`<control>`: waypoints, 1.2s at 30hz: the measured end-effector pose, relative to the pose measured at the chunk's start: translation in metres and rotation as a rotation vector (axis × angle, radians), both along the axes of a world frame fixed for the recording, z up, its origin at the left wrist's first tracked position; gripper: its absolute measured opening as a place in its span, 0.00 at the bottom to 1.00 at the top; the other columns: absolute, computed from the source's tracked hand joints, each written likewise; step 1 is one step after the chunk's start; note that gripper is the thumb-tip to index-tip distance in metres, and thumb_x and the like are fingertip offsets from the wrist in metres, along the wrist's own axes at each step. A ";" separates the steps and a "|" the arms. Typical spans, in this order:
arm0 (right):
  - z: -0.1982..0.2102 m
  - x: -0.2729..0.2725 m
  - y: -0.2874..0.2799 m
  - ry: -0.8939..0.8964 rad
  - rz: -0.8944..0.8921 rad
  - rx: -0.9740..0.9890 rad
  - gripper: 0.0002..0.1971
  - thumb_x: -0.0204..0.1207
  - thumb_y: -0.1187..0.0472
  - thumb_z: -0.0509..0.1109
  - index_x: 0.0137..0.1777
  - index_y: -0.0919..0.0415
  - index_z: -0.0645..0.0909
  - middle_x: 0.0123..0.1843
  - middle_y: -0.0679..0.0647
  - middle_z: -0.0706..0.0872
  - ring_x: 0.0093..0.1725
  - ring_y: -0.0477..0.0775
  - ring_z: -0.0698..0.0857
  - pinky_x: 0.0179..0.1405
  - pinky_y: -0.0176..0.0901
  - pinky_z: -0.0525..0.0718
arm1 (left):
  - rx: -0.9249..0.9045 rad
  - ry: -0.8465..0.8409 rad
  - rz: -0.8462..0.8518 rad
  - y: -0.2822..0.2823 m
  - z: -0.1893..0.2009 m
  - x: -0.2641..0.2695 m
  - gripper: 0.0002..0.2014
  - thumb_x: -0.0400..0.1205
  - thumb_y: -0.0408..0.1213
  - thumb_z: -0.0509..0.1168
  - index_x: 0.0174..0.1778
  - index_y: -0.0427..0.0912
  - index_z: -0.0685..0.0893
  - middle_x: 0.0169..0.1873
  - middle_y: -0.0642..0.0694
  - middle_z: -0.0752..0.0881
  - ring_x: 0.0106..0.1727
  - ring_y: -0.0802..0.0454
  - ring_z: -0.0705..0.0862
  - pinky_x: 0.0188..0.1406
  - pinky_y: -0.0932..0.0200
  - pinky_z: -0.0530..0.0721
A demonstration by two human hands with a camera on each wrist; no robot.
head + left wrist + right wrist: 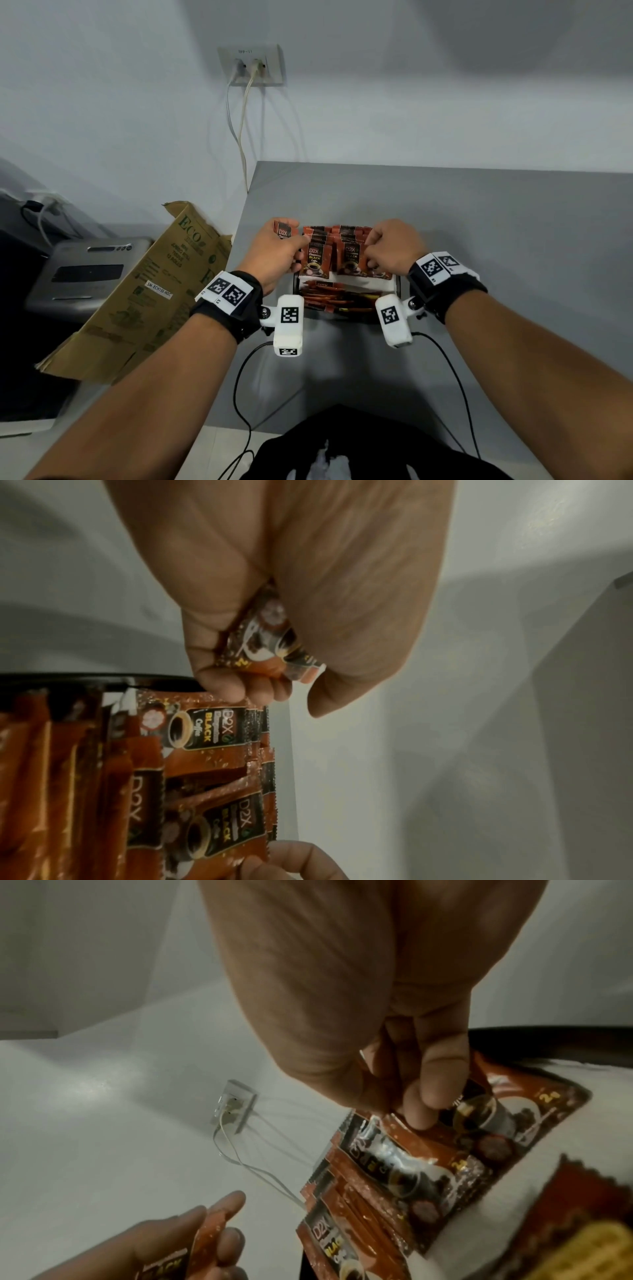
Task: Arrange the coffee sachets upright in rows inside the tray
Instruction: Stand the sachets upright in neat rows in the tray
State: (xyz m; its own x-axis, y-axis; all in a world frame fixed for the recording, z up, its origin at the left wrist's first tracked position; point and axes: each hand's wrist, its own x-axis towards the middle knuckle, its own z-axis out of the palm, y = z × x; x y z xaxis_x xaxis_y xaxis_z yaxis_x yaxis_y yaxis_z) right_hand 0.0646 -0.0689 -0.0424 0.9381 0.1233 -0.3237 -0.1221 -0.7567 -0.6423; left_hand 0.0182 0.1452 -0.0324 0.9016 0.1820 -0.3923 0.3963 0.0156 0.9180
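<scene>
My left hand (274, 253) pinches one sachet (283, 230) at the tray's (397, 286) left. My right hand (390, 248) grips the upright sachets (317, 260) at the frame centre.

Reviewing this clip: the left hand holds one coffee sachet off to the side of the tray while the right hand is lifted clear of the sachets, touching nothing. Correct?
Not quite. The left hand does hold a sachet beside the tray, but the right hand is not clear: the right wrist view shows its fingertips pressed on the front upright sachets.
</scene>
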 end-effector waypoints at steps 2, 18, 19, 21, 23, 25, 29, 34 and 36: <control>-0.003 0.000 0.003 0.011 -0.010 0.005 0.07 0.76 0.71 0.69 0.40 0.60 0.85 0.27 0.51 0.90 0.31 0.50 0.92 0.38 0.54 0.93 | 0.004 0.004 -0.014 0.000 0.001 0.000 0.14 0.83 0.29 0.69 0.62 0.44 0.78 0.39 0.43 0.82 0.31 0.55 0.80 0.31 0.58 0.82; -0.001 0.002 0.003 -0.089 -0.027 -0.084 0.05 0.78 0.63 0.72 0.47 0.58 0.78 0.40 0.56 0.90 0.32 0.51 0.90 0.31 0.46 0.90 | -0.007 0.006 -0.109 -0.006 0.002 0.001 0.15 0.80 0.20 0.64 0.61 0.36 0.80 0.49 0.32 0.88 0.45 0.42 0.91 0.45 0.45 0.90; 0.006 0.000 0.002 -0.105 -0.037 -0.033 0.04 0.78 0.61 0.72 0.47 0.58 0.78 0.38 0.55 0.90 0.26 0.47 0.88 0.23 0.40 0.85 | 0.004 -0.019 -0.126 -0.008 0.002 0.001 0.16 0.79 0.19 0.67 0.61 0.37 0.81 0.50 0.32 0.88 0.45 0.42 0.90 0.48 0.41 0.90; 0.024 -0.005 0.003 -0.105 0.004 0.112 0.06 0.78 0.54 0.73 0.47 0.55 0.81 0.34 0.52 0.91 0.21 0.44 0.86 0.19 0.35 0.78 | 0.026 -0.076 -0.162 -0.017 0.004 0.001 0.19 0.76 0.19 0.71 0.59 0.40 0.83 0.53 0.32 0.88 0.46 0.41 0.88 0.54 0.36 0.89; 0.038 -0.008 0.008 -0.066 0.091 0.248 0.07 0.77 0.53 0.75 0.48 0.55 0.84 0.36 0.51 0.92 0.25 0.48 0.87 0.24 0.38 0.82 | 0.019 -0.122 -0.201 -0.026 0.006 0.002 0.20 0.75 0.18 0.72 0.59 0.42 0.83 0.51 0.34 0.88 0.45 0.40 0.87 0.52 0.34 0.87; 0.044 -0.010 0.013 -0.067 0.137 0.326 0.05 0.76 0.60 0.77 0.49 0.57 0.86 0.39 0.53 0.92 0.28 0.51 0.88 0.31 0.44 0.88 | -0.009 -0.141 -0.230 -0.034 0.008 0.004 0.22 0.72 0.19 0.74 0.59 0.43 0.82 0.49 0.37 0.87 0.45 0.40 0.87 0.52 0.33 0.86; 0.046 -0.003 0.008 -0.113 0.081 0.347 0.04 0.74 0.69 0.77 0.44 0.59 0.87 0.35 0.57 0.92 0.30 0.52 0.88 0.36 0.49 0.89 | -0.004 -0.100 -0.186 -0.034 0.010 0.008 0.23 0.75 0.28 0.77 0.63 0.47 0.78 0.54 0.39 0.87 0.48 0.42 0.89 0.49 0.41 0.88; 0.026 0.005 -0.006 -0.182 0.079 0.057 0.10 0.74 0.66 0.75 0.38 0.49 0.84 0.35 0.47 0.90 0.37 0.47 0.90 0.39 0.40 0.85 | 0.062 -0.050 -0.003 -0.015 0.005 0.008 0.14 0.81 0.29 0.69 0.61 0.45 0.78 0.47 0.43 0.84 0.38 0.51 0.83 0.41 0.53 0.85; 0.013 0.003 -0.004 -0.152 0.107 -0.047 0.11 0.75 0.65 0.75 0.37 0.47 0.83 0.40 0.46 0.90 0.41 0.48 0.89 0.40 0.39 0.84 | 0.074 -0.045 0.008 -0.008 0.002 0.007 0.13 0.81 0.25 0.66 0.58 0.44 0.79 0.44 0.43 0.83 0.37 0.52 0.82 0.37 0.57 0.85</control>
